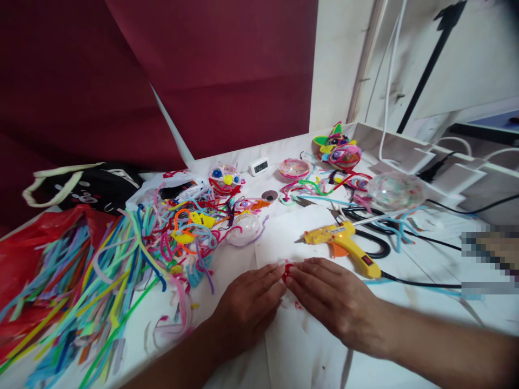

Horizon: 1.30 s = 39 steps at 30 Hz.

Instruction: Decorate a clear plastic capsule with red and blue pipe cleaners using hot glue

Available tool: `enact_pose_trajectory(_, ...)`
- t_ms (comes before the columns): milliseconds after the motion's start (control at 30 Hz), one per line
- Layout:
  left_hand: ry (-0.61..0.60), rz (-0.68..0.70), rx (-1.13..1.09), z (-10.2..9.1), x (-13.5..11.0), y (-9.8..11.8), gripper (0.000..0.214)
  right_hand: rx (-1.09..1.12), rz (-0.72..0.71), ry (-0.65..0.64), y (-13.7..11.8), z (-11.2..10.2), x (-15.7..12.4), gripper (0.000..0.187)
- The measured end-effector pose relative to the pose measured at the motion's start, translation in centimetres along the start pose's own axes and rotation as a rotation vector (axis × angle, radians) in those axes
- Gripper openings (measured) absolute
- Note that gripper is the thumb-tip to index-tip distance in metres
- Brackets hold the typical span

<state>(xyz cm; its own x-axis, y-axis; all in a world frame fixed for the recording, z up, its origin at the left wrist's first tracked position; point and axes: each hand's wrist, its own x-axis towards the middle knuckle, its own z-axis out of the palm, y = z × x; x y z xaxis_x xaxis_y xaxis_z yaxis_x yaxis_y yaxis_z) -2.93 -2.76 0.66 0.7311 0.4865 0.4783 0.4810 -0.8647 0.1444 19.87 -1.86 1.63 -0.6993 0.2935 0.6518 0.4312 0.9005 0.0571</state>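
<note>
My left hand (249,302) and my right hand (330,294) rest on a white sheet of paper (292,346) near the table's front edge. Their fingertips meet and pinch a small red piece (287,272), which looks like a bent pipe cleaner, against the paper. A yellow glue gun (344,240) lies on the table just beyond my right hand, with its nozzle pointing left. A clear plastic half-ball (244,228) sits beyond my left hand.
A large heap of coloured pipe cleaners (105,270) covers the left side, partly on a red bag (24,243). Black scissors (375,246), decorated balls (224,179), a clear ball (395,190), a small clock (259,166) and cables lie further back.
</note>
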Motion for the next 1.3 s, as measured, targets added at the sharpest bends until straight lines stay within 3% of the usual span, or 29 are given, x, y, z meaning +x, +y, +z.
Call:
enact_pose_trajectory(167, -0.004, 0.009, 0.007, 0.19, -0.13, -0.13, 0.041, 0.019, 0.029, -0.063, -0.03, 0.2, 0.04, 0.024)
enact_pose_trajectory(600, -0.005, 0.055, 0.025, 0.02, -0.16, -0.16, 0.035, -0.093, -0.006, -0.051, -0.54, 0.13, -0.54, 0.028)
enact_pose_trajectory(1033, -0.022, 0.037, 0.034, 0.21, -0.23, -0.11, 0.037, -0.074, -0.023, -0.081, -0.55, -0.09, -0.88, 0.03)
enact_pose_trajectory(1300, -0.014, 0.042, 0.046, 0.14, -0.17, 0.02, 0.034, -0.019, -0.031, -0.031, 0.0, -0.54, -0.61, 0.027)
